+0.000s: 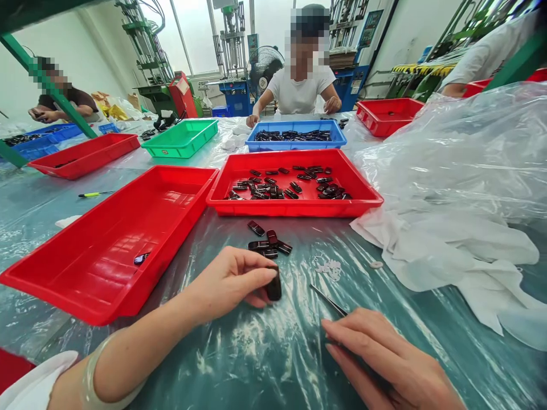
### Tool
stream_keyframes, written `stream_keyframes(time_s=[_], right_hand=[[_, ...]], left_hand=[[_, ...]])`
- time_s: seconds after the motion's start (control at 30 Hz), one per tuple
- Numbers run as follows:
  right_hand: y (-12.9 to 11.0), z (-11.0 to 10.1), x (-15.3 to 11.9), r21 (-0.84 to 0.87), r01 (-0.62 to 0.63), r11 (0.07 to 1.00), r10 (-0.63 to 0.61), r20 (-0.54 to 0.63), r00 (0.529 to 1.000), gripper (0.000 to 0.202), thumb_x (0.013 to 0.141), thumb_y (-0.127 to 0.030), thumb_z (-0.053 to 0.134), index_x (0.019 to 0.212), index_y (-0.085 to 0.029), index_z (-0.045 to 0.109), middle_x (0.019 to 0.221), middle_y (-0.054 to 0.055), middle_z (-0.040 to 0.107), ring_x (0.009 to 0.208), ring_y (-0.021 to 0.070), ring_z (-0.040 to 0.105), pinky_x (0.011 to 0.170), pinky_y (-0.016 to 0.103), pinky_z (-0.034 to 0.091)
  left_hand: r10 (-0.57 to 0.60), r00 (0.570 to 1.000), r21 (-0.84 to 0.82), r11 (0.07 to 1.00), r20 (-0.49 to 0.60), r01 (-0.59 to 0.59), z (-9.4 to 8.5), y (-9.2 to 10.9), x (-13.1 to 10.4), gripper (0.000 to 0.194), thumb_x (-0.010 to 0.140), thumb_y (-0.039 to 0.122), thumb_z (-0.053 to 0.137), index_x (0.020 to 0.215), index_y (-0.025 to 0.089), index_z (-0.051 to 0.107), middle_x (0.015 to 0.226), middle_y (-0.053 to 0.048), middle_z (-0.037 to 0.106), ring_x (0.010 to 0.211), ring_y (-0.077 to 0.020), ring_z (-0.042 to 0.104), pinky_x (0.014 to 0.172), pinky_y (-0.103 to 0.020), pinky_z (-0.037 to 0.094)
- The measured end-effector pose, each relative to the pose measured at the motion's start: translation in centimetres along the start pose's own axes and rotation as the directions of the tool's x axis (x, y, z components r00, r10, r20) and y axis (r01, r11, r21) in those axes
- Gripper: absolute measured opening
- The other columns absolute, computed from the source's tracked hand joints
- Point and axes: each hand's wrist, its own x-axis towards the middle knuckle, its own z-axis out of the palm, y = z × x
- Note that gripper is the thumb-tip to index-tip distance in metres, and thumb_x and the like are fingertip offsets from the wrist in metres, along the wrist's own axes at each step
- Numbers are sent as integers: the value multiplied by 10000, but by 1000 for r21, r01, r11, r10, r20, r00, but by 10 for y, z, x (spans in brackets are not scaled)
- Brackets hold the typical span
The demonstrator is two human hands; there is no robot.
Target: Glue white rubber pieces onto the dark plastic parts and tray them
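The left hand [235,280] pinches a rounded black oblong piece [276,285] while the right hand [384,353] grips a slender, pointed dark tool [337,307].

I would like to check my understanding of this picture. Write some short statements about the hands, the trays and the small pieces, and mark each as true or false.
1. The left hand holds a small black piece. True.
2. The right hand holds nothing. False: it holds a thin pointed tool.
3. Several loose black pieces lie between the left hand and the red tray straight ahead. True.
4. The white scraps lie inside that red tray. False: they lie on the covered table.
5. A blue tray stands just behind that red tray. True.
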Motion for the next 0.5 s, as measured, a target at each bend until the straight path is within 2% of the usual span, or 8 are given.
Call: stream_keyframes(time_s=[0.07, 0.13, 0.23, 0.43, 0.5], right_hand=[[0, 1, 0, 6, -9, 1000, 9, 1, 1000, 278, 822, -91, 530, 1070, -198, 597, 798, 37, 625, 712, 133, 617, 663, 244, 545], [0, 2, 0, 14, -11, 1000, 11, 3, 1000, 274, 824, -92, 526, 1065, -200, 604, 789, 34, 626, 700, 131, 616, 655, 242, 543], [0, 1, 1, 8, -17, 1000, 17, 10, 1000, 271, 820, -91, 531, 1058, -192, 611, 789, 31, 626, 706, 130, 613, 654, 240, 542], [0, 2, -1, 9, -4, 1000, 4, 29, 1000, 290, 823, -83, 527, 1084, -192, 591, 794, 31, 610, 703, 128, 599, 655, 244, 534], [1, 0, -3, -29, 5, 1000, -5, 1, 1000, 320, 823, -91, 534, 1120, -204, 569, 825, 39, 608, 729, 136, 605, 663, 250, 532]], left_hand=[[-57, 994, -181, 981, 93, 73, 8, -1, -1, 313, 777, 387, 603, 933, 122, 659, 761, -62, 682, 685, -155, 647, 590, -231, 510], [-75, 985, -244, 963, 153, 111, 14, -4, -1, 316, 755, 397, 629, 901, 119, 663, 733, -65, 679, 661, -151, 646, 570, -225, 508], [-87, 975, -264, 954, 204, 141, 20, -10, 1, 323, 756, 416, 630, 863, 113, 661, 718, -73, 678, 659, -153, 650, 554, -212, 504], [-139, 961, -279, 939, 237, 204, 25, -16, 3, 313, 750, 410, 636, 829, 106, 637, 696, -65, 670, 613, -140, 659, 505, -170, 489], [-144, 956, -284, 934, 254, 216, 26, -18, 3, 306, 759, 407, 626, 821, 108, 617, 721, -68, 674, 601, -137, 664, 483, -154, 477]])
